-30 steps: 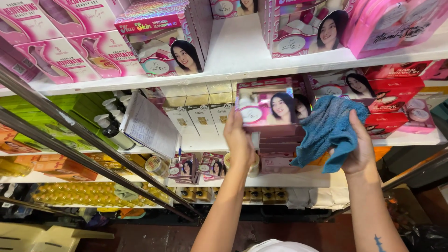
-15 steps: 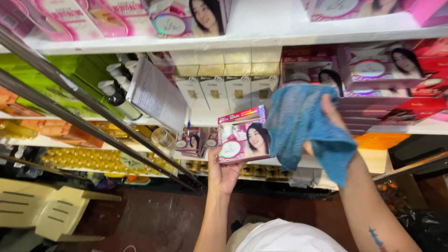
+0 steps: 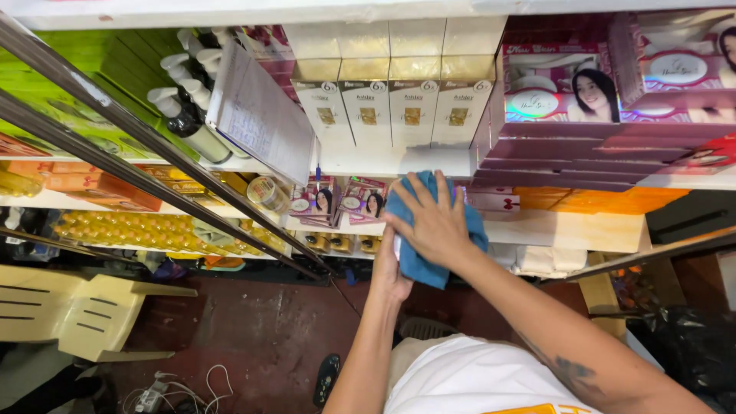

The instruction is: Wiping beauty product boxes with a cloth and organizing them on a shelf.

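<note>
Both hands work together: right hand (image 3: 437, 222) spread flat on the blue cloth (image 3: 418, 264), left hand (image 3: 391, 272) gripping the hidden box underneath; hard pressing could make it slip.

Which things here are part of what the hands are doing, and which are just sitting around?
In hand:
right hand
blue cloth
left hand, under the cloth; what it holds is hidden

Just about:
white boxes
pink boxes
pump bottles
paper sheet
plastic chair

blue cloth (image 3: 418, 264) — soft, matt; boxes (image 3: 414, 100) — glossy card; rails (image 3: 138, 146) — smooth metal
</note>
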